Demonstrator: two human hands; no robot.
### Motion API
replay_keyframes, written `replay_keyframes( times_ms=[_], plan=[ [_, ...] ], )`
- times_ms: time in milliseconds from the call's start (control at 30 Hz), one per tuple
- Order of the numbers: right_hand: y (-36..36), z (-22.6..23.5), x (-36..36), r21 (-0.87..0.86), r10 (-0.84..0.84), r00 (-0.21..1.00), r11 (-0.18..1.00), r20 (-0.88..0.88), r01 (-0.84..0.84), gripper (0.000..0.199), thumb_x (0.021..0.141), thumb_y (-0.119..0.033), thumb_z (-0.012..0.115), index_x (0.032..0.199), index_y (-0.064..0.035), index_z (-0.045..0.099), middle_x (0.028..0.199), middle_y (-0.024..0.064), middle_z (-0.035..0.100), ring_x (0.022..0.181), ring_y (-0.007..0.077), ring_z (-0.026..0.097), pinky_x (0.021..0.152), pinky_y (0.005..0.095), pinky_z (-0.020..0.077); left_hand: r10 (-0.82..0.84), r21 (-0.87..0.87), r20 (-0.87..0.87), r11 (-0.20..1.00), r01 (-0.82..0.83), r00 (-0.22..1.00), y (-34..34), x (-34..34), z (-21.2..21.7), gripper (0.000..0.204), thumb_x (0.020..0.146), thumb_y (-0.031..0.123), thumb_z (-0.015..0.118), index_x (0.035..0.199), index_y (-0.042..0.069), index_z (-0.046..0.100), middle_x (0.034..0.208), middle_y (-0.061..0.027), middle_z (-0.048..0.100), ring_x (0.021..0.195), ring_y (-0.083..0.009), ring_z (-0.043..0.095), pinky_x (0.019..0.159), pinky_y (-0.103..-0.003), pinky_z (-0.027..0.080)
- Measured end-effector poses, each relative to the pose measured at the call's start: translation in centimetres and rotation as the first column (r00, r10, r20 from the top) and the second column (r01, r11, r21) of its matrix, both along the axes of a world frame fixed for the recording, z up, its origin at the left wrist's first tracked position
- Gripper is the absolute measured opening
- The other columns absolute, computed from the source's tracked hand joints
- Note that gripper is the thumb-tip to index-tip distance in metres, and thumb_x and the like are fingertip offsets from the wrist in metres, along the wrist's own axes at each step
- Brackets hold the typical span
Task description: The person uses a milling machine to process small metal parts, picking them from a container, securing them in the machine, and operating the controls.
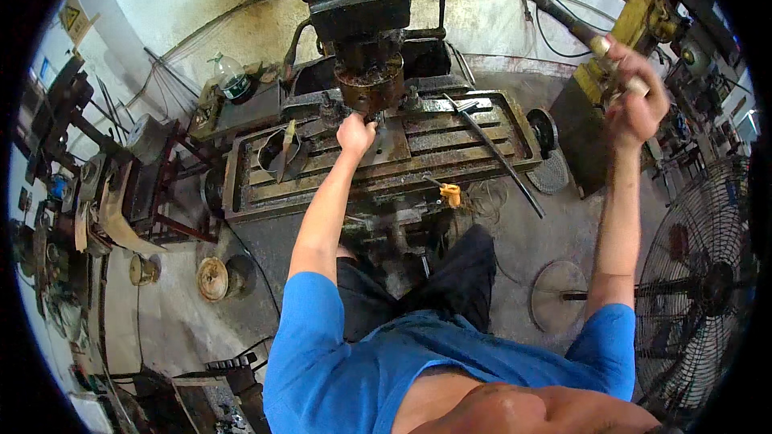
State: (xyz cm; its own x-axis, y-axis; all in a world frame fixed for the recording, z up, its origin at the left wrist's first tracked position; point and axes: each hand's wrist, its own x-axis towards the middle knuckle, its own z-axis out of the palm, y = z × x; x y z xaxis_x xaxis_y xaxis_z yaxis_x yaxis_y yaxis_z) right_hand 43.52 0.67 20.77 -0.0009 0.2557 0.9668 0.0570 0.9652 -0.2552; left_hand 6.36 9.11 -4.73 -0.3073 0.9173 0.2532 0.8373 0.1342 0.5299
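Below the round, rusty spindle head of a milling machine, my left hand is closed. Whatever its fingers hold at the underside of the head is hidden. My right hand is raised at the far right and curled around the end of a long dark lever that runs from the machine's upper part. Pale coverings show on some of its fingers. Under my left hand lies the slotted machine table, oily and strewn with chips.
A long metal bar lies across the table's right side and overhangs its front edge. At the left of the table stands an open round container with a brush in it. A yellow-handled tool hangs at the front. A caged fan stands at right.
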Motion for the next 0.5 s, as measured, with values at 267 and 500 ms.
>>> replay_keyframes(
  times_ms=[267,500],
  plan=[
    [-0.2,0.2,-0.7,-0.032,0.011,0.998,0.999,-0.057,-0.013,0.029,0.062,-0.015,0.047,0.078,0.0078,0.053,0.08,0.0139,0.054,0.084,0.0258,0.054,0.096,0.0535,0.0317,-0.007,0.09,-0.023,0.996,0.01,1.0,0.3,0.1,-0.9,0.027,0.067,0.028,0.068,0.08,0.005,0.065,0.074,-0.0173,0.062,0.074,-0.034,0.061,0.066,-0.043,0.048],
    [-0.6,-1.5,-1.3,-0.035,-0.06,0.996,0.998,-0.069,0.058,0.028,0.058,-0.011,0.042,0.076,0.0074,0.053,0.083,0.019,0.057,0.088,0.0287,0.055,0.095,0.0538,0.0329,-0.023,0.076,-0.018,0.997,0.025,1.0,0.8,-0.6,-1.5,0.028,0.067,0.028,0.069,0.085,0.006,0.065,0.077,-0.0173,0.063,0.076,-0.034,0.061,0.066,-0.043,0.048]
  ],
)
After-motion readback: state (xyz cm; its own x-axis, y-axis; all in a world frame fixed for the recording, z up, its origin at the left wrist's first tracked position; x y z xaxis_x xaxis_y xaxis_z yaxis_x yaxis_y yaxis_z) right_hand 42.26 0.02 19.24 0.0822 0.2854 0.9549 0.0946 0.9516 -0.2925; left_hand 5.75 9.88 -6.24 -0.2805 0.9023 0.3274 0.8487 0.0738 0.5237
